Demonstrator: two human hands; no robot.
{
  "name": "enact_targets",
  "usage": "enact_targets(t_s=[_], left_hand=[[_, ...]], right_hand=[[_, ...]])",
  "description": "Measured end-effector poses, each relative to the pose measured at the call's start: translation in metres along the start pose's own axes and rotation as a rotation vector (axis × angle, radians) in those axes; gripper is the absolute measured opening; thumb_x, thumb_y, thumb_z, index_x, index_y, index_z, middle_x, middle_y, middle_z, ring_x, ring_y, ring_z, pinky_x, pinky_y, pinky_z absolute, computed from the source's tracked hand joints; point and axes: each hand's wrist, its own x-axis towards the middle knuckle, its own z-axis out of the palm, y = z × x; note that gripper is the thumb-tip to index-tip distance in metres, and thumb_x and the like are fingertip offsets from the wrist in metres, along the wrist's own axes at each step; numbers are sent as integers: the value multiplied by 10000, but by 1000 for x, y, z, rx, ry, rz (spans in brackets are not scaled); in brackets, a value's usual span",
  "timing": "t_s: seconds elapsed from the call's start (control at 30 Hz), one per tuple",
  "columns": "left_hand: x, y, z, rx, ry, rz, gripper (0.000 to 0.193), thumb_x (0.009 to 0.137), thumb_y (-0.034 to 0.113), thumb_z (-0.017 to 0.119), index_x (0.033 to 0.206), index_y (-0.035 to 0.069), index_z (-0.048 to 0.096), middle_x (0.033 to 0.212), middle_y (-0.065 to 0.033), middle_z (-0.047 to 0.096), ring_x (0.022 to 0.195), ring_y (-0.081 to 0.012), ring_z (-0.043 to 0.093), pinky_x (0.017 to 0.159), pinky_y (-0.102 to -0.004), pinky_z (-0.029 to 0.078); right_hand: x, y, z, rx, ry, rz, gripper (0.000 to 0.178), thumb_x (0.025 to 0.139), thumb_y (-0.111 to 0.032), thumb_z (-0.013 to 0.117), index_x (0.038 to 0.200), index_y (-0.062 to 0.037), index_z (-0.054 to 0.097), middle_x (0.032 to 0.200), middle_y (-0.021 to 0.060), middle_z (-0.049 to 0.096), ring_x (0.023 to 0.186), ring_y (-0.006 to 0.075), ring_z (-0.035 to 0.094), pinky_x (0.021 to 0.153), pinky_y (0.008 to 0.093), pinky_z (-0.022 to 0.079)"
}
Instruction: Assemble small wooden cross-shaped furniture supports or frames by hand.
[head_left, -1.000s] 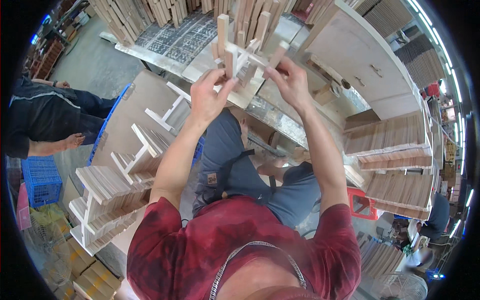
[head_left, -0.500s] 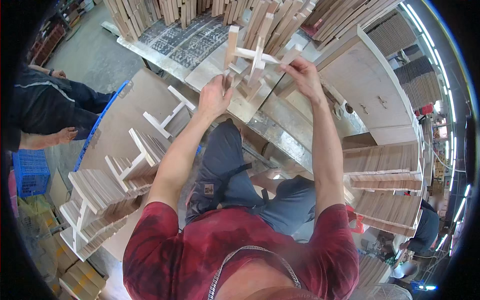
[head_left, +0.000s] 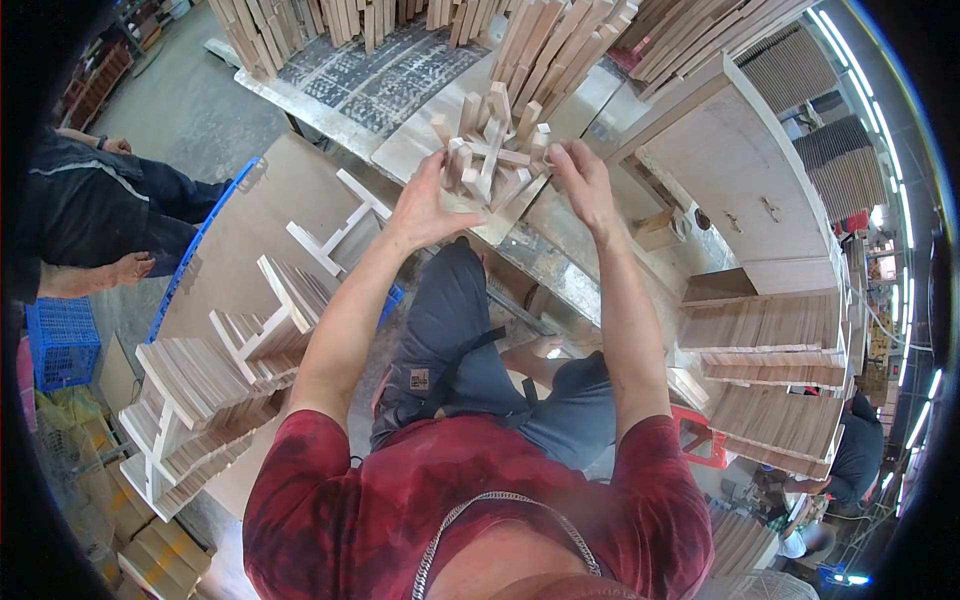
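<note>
Head view, and here's the change: the wooden frame [head_left: 503,156] has come down at 12 o'clock, low among the short blocks [head_left: 469,114] on the worktop [head_left: 407,152], where half a second ago you had it raised higher. Your left hand [head_left: 424,208], at 11 o'clock, now has fingers spread, thumb well apart; your right hand [head_left: 586,188], at 1 o'clock, sits close by the frame's right side, and whether its fingers pinch anything, I can't tell. That loosened left hand suggests the frame is supported from below.
</note>
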Motion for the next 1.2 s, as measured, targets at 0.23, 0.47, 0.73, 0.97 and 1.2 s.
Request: enact_targets(t_s=[0.23, 0.47, 0.73, 0.97, 1.2], left_hand=[[8, -13, 21, 3, 136, -206, 903, 679, 384, 882, 1332, -61, 445, 1155, -253, 629, 1072, -401, 630, 940, -442, 507], [23, -13, 48, -28, 37, -181, 738, 645, 447, 897, 1121, -11, 567, 988, -198, 671, 941, -369, 662, 815, -441, 525], [22, -38, 60, -366, 111, -82, 401, 786, 180, 862, 1032, -27, 622, 950, -79, 684, 859, -137, 615, 778, -300, 509], [8, -70, 24, -282, 136, -49, 653, 752, 181, 882, 1271, -51, 559, 1227, -164, 636, 1126, -230, 602, 995, -346, 458], [-27, -14, -64, 756, 58, -293, 539, 734, 294, 820, 1183, 41, 663, 1161, -223, 657, 1085, -393, 635, 952, -450, 510]], right_hand=[[-14, -17, 31, -134, 71, 57, 522, 925, -478, 636, 1036, 32, 631, 901, 231, 702, 838, 392, 699, 743, 436, 536], [-33, 4, 30, -226, 176, -36, 732, 691, -445, 848, 1139, 38, 529, 926, 204, 701, 832, 410, 690, 754, 437, 576], [-95, -13, -4, -508, 296, -220, 483, 774, -316, 786, 1132, -28, 637, 1031, 204, 662, 908, 399, 662, 801, 468, 556], [-241, -153, -332, -1452, 967, -117, 385, 739, -152, 764, 1111, -107, 674, 915, 125, 701, 802, 337, 669, 728, 430, 552], [-349, -86, -591, -1151, 387, 230, 457, 875, -271, 736, 1236, -8, 644, 1031, 217, 708, 951, 368, 693, 820, 414, 544]])
